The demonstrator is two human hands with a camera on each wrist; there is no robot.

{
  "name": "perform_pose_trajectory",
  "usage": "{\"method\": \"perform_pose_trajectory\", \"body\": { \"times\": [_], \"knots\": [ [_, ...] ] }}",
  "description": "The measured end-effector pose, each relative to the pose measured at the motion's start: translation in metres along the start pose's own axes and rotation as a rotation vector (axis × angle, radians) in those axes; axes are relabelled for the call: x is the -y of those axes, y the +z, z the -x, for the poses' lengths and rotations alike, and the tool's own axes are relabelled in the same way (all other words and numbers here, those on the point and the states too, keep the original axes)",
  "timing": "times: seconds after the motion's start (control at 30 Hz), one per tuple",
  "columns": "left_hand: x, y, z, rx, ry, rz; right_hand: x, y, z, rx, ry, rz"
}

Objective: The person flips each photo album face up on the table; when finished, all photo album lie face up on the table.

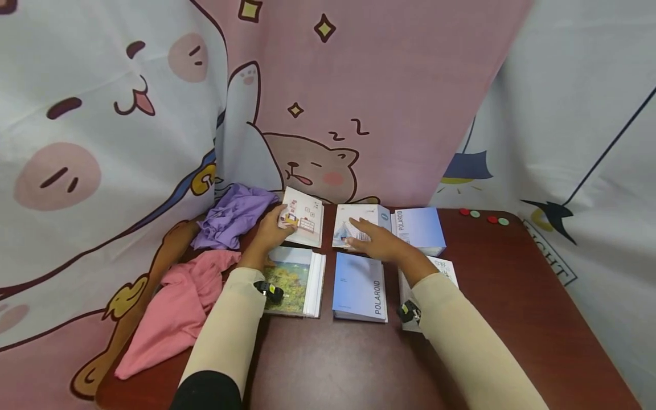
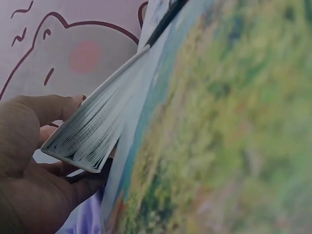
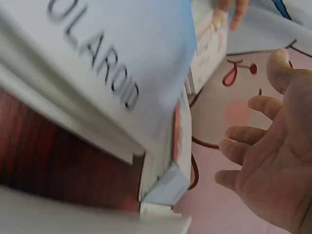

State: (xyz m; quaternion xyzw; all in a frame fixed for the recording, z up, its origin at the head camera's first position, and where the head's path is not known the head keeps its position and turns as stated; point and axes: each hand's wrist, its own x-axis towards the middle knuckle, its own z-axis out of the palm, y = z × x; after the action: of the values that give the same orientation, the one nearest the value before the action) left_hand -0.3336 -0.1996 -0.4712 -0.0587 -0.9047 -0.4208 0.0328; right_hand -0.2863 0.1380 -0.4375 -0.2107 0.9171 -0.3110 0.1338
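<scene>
Left arm (image 1: 225,324) and right arm (image 1: 466,336) are extended forward; left hand (image 1: 269,232) is set pinching, right hand (image 1: 380,242) held with fingers (image 3: 246,134) spread.

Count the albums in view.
6. Back row: cartoon album in left hand, middle white album beneath right hand, right blue album. Front row: landscape album, middle blue album, right white album partly hidden by right sleeve.

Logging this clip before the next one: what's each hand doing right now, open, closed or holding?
Left hand: holding the back-left white book.
Right hand: open, holding nothing.
</scene>
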Motion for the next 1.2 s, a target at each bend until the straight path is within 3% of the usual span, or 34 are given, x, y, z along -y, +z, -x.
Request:
{"method": "perform_pose_trajectory", "body": {
  "times": [0.37, 0.63, 0.73, 0.93, 1.07, 1.2],
  "knots": [
    [0.017, -0.007, 0.001, 0.130, -0.038, -0.008, -0.019, -0.024, 0.017, -0.042, 0.085, 0.071],
    [0.021, -0.005, -0.003, 0.183, 0.016, -0.094, -0.034, -0.038, 0.025, -0.036, 0.156, 0.099],
    [0.014, -0.006, -0.003, 0.197, 0.008, -0.158, -0.041, -0.041, 0.027, -0.027, 0.172, 0.102],
    [-0.014, -0.003, 0.000, 0.249, -0.051, -0.412, -0.049, -0.046, 0.029, -0.005, 0.215, 0.087],
    [-0.037, 0.009, 0.004, 0.244, -0.081, -0.501, -0.051, -0.046, 0.029, 0.006, 0.230, 0.085],
    [-0.056, 0.026, 0.009, 0.250, -0.060, -0.549, -0.052, -0.046, 0.029, 0.022, 0.234, 0.110]
  ]
}}
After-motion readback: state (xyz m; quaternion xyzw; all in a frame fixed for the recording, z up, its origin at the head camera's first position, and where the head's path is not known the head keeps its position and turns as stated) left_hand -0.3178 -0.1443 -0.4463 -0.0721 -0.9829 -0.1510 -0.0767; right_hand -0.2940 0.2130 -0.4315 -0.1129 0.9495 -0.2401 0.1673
